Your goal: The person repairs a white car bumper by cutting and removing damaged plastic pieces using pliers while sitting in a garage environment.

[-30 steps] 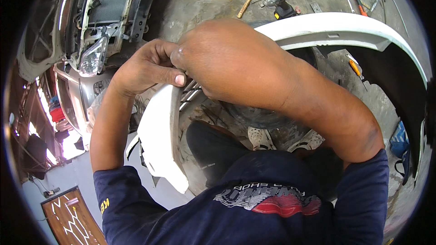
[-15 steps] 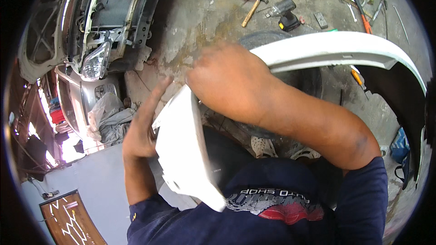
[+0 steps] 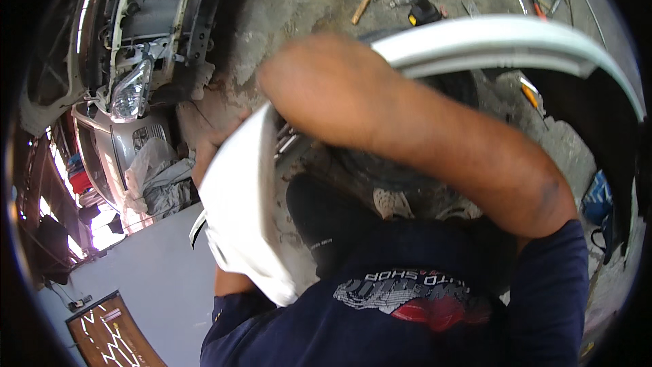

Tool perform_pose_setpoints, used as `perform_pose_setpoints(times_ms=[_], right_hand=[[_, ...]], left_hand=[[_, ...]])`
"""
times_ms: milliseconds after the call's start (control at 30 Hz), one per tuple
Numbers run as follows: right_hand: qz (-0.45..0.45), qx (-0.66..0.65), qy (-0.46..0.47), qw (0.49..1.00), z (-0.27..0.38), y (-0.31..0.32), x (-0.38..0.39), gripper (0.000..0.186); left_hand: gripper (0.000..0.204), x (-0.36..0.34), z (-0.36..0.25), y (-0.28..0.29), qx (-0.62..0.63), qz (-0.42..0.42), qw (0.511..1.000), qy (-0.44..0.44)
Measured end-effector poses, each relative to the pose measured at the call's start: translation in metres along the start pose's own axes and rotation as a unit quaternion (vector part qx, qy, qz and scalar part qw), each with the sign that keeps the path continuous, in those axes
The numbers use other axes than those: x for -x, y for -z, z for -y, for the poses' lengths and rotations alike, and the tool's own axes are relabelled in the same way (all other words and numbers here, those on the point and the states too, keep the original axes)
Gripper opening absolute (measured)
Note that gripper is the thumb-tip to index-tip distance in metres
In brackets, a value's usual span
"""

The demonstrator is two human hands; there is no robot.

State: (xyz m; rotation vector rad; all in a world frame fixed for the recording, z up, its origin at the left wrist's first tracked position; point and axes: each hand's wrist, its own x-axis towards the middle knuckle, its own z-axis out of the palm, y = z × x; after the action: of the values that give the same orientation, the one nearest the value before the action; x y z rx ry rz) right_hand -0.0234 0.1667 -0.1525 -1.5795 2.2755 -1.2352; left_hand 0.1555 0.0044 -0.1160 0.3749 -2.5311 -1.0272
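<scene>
A long white car bumper cover [image 3: 241, 204] curves around in front of me. One end stands close on my left, and its far side [image 3: 482, 37] arches away to the right behind my right forearm. My right hand [image 3: 305, 71], blurred by motion, is closed at the upper edge of the near end; the forearm and back of the hand hide its fingers. Behind the left face of that end is my left hand [image 3: 216, 141], mostly covered. Only a few of its fingers show past the edge, so its hold cannot be made out. A dark tyre [image 3: 380, 163] lies beneath.
At left stands a car front with a bare radiator and a headlight [image 3: 132, 95]. Beyond the bumper cover, the floor holds a cordless power tool [image 3: 418, 3], hammers [image 3: 365, 3] and an orange-handled screwdriver [image 3: 530, 95]. Grey sheeting [image 3: 166, 187] lies bunched beside a silver vehicle.
The bumper cover's near end has shifted left and now covers much of my left hand. Its far side has moved up in view. My right hand has moved slightly left and up.
</scene>
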Motion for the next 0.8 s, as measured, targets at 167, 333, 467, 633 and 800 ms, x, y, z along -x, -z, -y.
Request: perform_pose_setpoints(times_ms=[167, 333, 467, 633, 800], right_hand=[[0.11, 0.074, -0.06, 0.989, -0.002, 0.023, -0.038, 0.021], [0.177, 0.332, 0.093, 0.922, -0.01, -0.007, -0.088, 0.028], [0.133, 0.238, 0.018, 0.962, -0.011, -0.013, -0.08, 0.028], [0.106, 0.244, -0.015, 0.964, -0.011, -0.017, -0.081, 0.028], [0.107, 0.243, -0.001, 0.964, -0.013, -0.018, -0.079, 0.029]], left_hand=[[0.076, -0.009, 0.082, 0.037, -0.47, -0.07, 0.84, -0.262], [0.086, -0.028, 0.088, 0.042, -0.446, -0.091, 0.854, -0.252], [0.089, -0.027, 0.084, 0.04, -0.431, -0.093, 0.855, -0.273], [0.087, -0.024, 0.081, 0.04, -0.433, -0.09, 0.862, -0.248], [0.035, -0.018, 0.066, 0.013, -0.224, -0.163, 0.958, -0.078]])
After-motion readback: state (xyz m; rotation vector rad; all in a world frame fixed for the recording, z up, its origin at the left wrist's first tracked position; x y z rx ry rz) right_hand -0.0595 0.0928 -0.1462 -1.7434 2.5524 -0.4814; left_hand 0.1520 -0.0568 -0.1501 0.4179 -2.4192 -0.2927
